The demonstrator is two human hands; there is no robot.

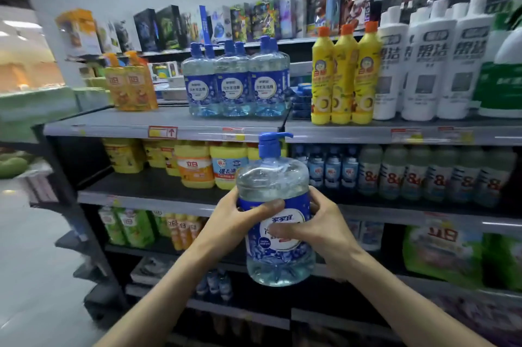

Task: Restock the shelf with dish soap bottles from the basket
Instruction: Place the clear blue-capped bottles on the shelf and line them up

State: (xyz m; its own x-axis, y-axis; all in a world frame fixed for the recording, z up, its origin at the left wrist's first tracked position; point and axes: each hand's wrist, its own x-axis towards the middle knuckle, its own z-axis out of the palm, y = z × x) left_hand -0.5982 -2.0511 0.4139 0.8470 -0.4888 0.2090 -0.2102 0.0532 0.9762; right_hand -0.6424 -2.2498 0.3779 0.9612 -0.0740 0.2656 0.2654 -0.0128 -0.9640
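- you are holding one dish soap bottle (275, 177) upright in the air in front of the shelving, with both hands wrapped round its middle.
- your left hand (237, 219) is gripping the bottle's left side, its thumb lying across the top edge of the blue label.
- your right hand (322, 231) is clamping the right side, its thumb pressing on the white oval of the label and its fingers curling behind, out of sight.
- the bottle is showing clear plastic with pale blue liquid inside, and its blue pump cap is pointing its spout to the right.
- the pump cap is sitting level with the front edge of the upper shelf (118, 123), so the bottle is hanging below that shelf's top surface.
- a row of matching bottles (234, 84) is standing on that shelf above the one you are carrying, three across the front with more behind.
- two orange bottles (131, 84) are standing on the same shelf, well to the left of that row.
- three yellow bottles with orange caps (346, 75) are standing near the row's right side, and tall white bottles (432, 64) are standing just beside those.
- on the shelf below, yellow jugs (195, 166) are sitting behind and left of your bottle, and a line of pale bottles (423, 174) is running off to the right.
- the price tags (163, 132) are blurring too much to read.
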